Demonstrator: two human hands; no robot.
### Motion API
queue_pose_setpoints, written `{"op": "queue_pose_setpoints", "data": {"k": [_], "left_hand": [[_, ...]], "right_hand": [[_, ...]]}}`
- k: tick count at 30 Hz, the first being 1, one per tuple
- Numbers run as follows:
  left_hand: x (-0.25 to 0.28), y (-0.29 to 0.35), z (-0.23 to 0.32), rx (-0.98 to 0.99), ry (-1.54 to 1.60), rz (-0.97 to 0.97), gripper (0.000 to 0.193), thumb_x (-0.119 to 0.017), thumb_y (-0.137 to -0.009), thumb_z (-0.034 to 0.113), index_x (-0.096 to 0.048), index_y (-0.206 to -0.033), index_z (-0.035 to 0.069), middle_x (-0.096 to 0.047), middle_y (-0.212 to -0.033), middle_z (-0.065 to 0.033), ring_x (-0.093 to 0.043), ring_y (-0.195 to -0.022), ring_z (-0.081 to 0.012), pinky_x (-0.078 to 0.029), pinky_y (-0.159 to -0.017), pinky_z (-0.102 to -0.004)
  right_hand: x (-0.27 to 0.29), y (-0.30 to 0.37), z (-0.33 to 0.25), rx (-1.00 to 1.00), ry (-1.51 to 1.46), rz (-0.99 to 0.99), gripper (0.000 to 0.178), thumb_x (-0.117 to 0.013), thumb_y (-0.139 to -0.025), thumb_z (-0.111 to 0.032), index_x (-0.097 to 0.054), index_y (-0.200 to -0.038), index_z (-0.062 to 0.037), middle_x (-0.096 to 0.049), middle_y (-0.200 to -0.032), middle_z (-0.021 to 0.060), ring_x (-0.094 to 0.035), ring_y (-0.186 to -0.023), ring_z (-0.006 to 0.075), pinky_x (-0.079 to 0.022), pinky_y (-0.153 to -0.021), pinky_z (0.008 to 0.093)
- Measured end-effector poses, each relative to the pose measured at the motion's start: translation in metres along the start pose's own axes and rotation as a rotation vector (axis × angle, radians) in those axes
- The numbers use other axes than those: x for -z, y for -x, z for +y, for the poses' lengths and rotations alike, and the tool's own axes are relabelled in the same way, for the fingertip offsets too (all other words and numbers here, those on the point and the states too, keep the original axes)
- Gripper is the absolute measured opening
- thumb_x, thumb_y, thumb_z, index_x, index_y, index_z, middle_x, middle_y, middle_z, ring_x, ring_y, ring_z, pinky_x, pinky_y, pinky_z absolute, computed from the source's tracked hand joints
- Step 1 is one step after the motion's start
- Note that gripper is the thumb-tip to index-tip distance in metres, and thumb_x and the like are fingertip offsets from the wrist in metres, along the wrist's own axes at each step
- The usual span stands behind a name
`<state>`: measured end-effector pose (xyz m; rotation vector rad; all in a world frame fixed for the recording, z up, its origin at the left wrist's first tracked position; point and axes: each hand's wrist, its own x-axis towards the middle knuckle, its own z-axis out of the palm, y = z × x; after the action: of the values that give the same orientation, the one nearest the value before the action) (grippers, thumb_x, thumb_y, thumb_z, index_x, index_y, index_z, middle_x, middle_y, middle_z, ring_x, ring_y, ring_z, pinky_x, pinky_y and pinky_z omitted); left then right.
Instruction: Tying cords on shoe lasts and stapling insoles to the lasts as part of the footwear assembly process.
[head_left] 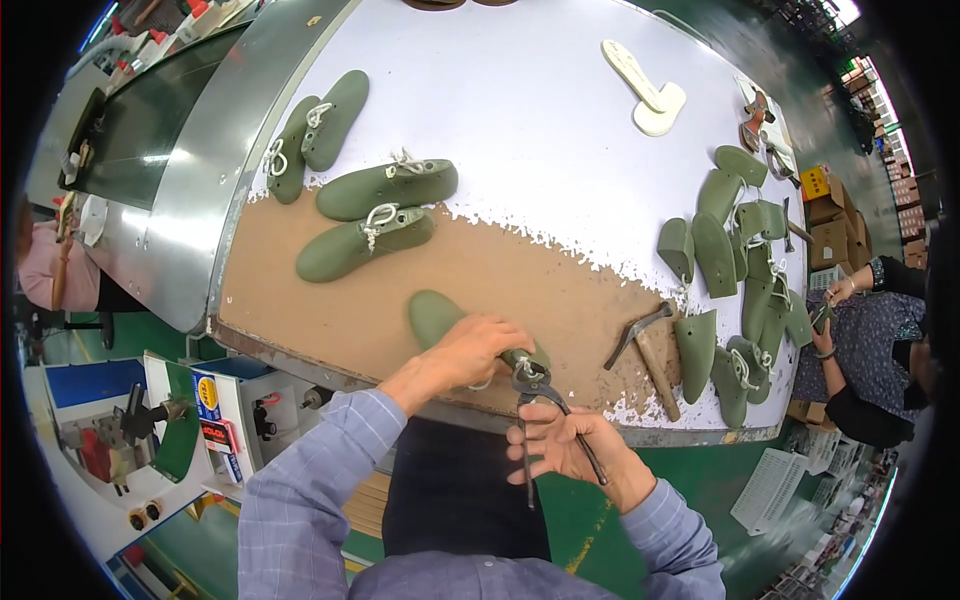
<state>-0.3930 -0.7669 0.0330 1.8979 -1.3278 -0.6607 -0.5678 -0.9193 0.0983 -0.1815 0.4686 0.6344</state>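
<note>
A green shoe last (431, 312) lies near the table's front edge, with my left hand (478, 347) closed over its middle. My right hand (565, 440) holds a pair of dark metal pincers (530, 388) by the handles, which are spread apart. The pincers' jaws are at the heel end of the last, beside a light cord. Whether the jaws grip the cord is too small to tell. To the right of the last lies a hammer (655, 365) with a wooden handle.
Two pairs of green lasts with white cords, including one last (350, 248), lie at the left. More lasts (713, 255) are heaped at the right. Cream insole-shaped pieces (658, 110) sit farther back. A person (860, 340) works at the right; another in pink (70, 265) is at the left.
</note>
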Motion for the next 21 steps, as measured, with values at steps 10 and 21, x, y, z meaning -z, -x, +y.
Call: {"op": "queue_pose_setpoints", "data": {"k": [10,21], "left_hand": [[0.012,-0.016,-0.008,-0.277,-0.139,-0.109,0.034,-0.071,-0.070,0.011,-0.061,-0.103,0.014,-0.062,-0.106,-0.0003,-0.053,-0.111,-0.0222,-0.031,-0.110,-0.0447],[0.057,-0.007,0.046,-0.055,0.438,-0.144,0.040,-0.079,-0.068,0.021,-0.062,-0.100,0.006,-0.061,-0.100,-0.0074,-0.058,-0.098,-0.0236,-0.046,-0.092,-0.0368]], "right_hand": [[-0.020,0.014,0.000,-0.134,0.261,0.385,0.018,-0.046,-0.077,0.000,-0.051,-0.093,-0.0054,-0.053,-0.086,0.0115,-0.054,-0.077,0.0241,-0.048,-0.064,0.0370],[-0.039,0.086,-0.014,-0.132,1.155,0.386,0.017,-0.041,-0.079,0.001,-0.050,-0.094,-0.0006,-0.052,-0.090,0.0117,-0.052,-0.075,0.0195,-0.045,-0.066,0.0330]]}}
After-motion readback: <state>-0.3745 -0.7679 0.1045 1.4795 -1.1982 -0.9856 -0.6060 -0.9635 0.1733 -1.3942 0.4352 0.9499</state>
